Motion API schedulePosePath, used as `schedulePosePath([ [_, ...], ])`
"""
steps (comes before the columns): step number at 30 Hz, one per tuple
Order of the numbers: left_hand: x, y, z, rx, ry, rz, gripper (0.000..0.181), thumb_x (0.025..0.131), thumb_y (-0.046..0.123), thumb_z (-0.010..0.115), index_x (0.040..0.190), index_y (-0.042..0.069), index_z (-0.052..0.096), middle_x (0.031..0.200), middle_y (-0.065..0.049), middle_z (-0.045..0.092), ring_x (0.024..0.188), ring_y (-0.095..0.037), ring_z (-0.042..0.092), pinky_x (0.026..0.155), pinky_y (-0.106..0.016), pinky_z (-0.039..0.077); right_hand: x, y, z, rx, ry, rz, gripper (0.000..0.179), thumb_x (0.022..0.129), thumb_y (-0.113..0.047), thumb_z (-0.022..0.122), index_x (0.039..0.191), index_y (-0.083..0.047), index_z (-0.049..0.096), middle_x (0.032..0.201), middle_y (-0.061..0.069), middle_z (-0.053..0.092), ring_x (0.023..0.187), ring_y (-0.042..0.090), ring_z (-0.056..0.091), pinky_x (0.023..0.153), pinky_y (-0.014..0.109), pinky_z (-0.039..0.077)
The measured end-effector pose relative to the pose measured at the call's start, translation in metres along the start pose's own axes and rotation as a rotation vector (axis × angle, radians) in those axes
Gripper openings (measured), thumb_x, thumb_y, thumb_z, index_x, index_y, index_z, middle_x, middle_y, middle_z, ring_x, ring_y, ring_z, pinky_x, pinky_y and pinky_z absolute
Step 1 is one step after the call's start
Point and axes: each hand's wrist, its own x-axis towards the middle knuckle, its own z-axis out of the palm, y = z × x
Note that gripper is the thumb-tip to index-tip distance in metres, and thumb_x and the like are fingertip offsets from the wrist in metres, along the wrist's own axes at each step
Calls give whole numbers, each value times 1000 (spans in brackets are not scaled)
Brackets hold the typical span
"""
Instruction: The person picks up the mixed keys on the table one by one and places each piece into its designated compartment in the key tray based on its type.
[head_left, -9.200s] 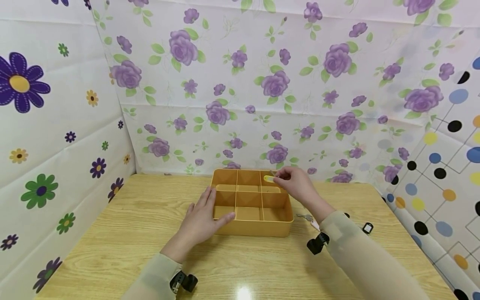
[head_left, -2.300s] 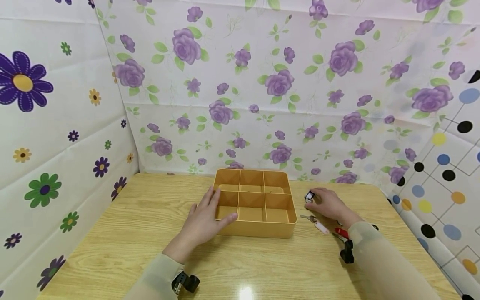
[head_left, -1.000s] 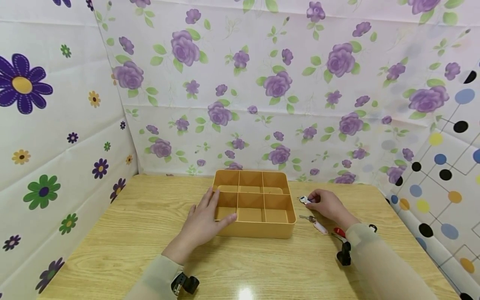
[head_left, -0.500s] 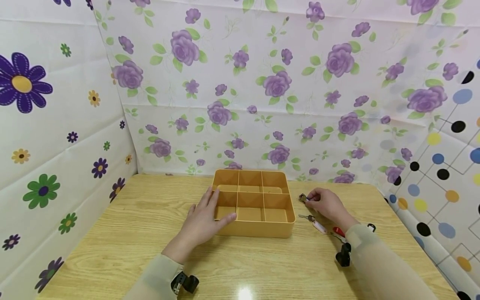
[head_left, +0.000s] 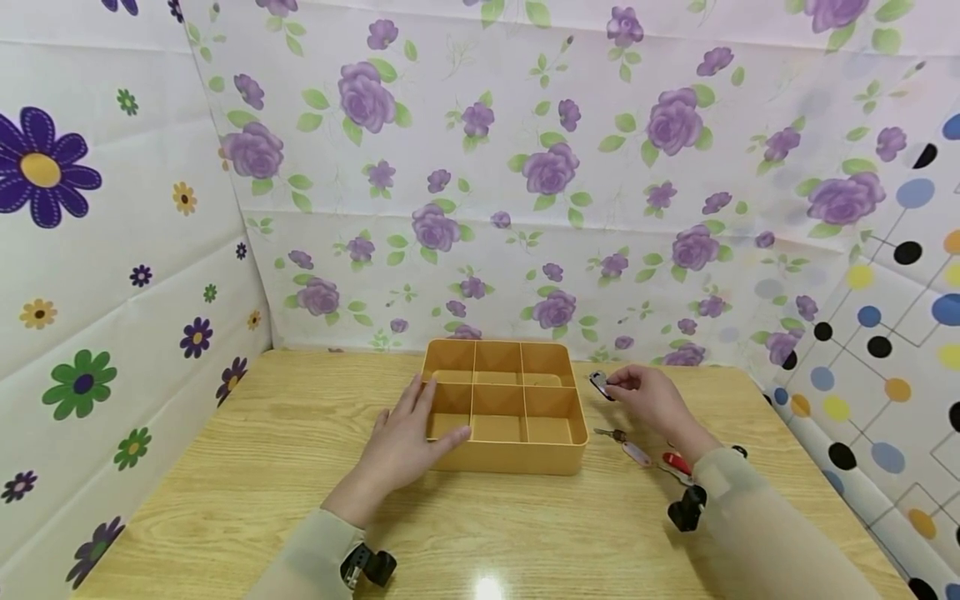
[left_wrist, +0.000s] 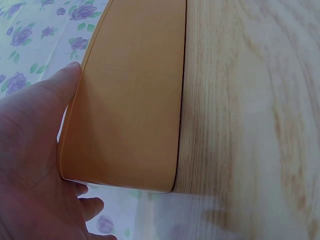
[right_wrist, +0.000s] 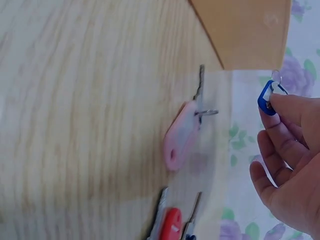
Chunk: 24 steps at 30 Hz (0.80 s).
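My right hand [head_left: 654, 402] pinches a blue key tag [right_wrist: 265, 104] with a metal ring, between thumb and fingers. In the head view the tag and its metal piece [head_left: 598, 382] are just right of the box's back right side, above the table. My left hand [head_left: 399, 442] rests on the front left corner of a yellow-orange divided box [head_left: 510, 457], fingers along the left rim and thumb at the front rim. A key with a pink tag [head_left: 637, 454] lies right of the box. Behind it lies a red-tagged key [right_wrist: 171, 225], partly cut off in the right wrist view.
The box has several compartments in two rows, and their deep floors are partly hidden. Another small dark-rimmed item [head_left: 740, 451] lies partly behind the right sleeve. Floral cloth [head_left: 465, 167] hangs at the table's back edge.
Earliest, my right hand held a yellow key tag over the back right compartment. Later it took up the blue-tagged key, turned it, and now has raised it slightly towards the box. Left hand stays put.
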Motion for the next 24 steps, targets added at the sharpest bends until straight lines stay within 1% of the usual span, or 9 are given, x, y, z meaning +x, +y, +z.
schedulePosePath([
  [3, 0, 0, 0, 3, 5, 3, 114, 100, 83, 56, 179, 16, 8, 184, -16, 2, 165, -45, 22, 128, -77, 11, 0, -5, -2, 24, -1, 5, 19, 110, -23, 72, 122, -8, 76, 112, 9, 76, 107, 38, 70, 86, 43, 56],
  [6, 0, -1, 1, 9, 10, 8, 116, 99, 85, 54, 179, 16, 8, 184, -16, 2, 164, -45, 24, 127, -77, 11, 0, -8, -3, 40, 0, -2, 23, 111, -26, 71, 125, -8, 75, 115, 10, 76, 113, 41, 70, 87, 44, 58],
  [8, 1, -1, 1, 15, 12, 10, 118, 98, 88, 51, 179, 16, 8, 184, -16, 2, 164, -46, 25, 127, -77, 11, 0, -9, -4, 44, 9, -4, 25, 111, -29, 71, 126, -9, 75, 117, 9, 77, 114, 39, 70, 89, 45, 58],
  [10, 1, -1, 1, 12, 12, 9, 117, 98, 88, 52, 179, 16, 8, 184, -16, 2, 164, -46, 26, 127, -77, 11, -1, -12, -5, 47, 20, -9, 28, 111, -32, 71, 127, -10, 75, 119, 9, 77, 115, 36, 70, 91, 46, 58],
  [15, 0, -1, 1, -8, 10, 6, 112, 101, 79, 60, 179, 16, 8, 184, -15, 2, 164, -46, 26, 127, -77, 10, -4, -24, -7, 45, 46, -26, 31, 112, -37, 70, 128, -11, 76, 120, 8, 78, 114, 33, 71, 95, 50, 59],
  [16, 0, -1, 1, -8, 10, 6, 112, 101, 79, 59, 179, 16, 8, 184, -15, 2, 164, -46, 26, 127, -78, 10, -4, -26, -7, 44, 51, -29, 31, 112, -37, 70, 128, -12, 77, 120, 8, 78, 114, 33, 72, 95, 51, 59],
  [24, 0, -1, 1, 1, 8, 13, 119, 96, 91, 49, 179, 16, 7, 184, -15, 2, 164, -46, 26, 127, -78, 11, -7, -47, -6, 51, 61, -76, 31, 112, -36, 70, 129, -11, 78, 124, 8, 79, 117, 31, 73, 99, 53, 60],
])
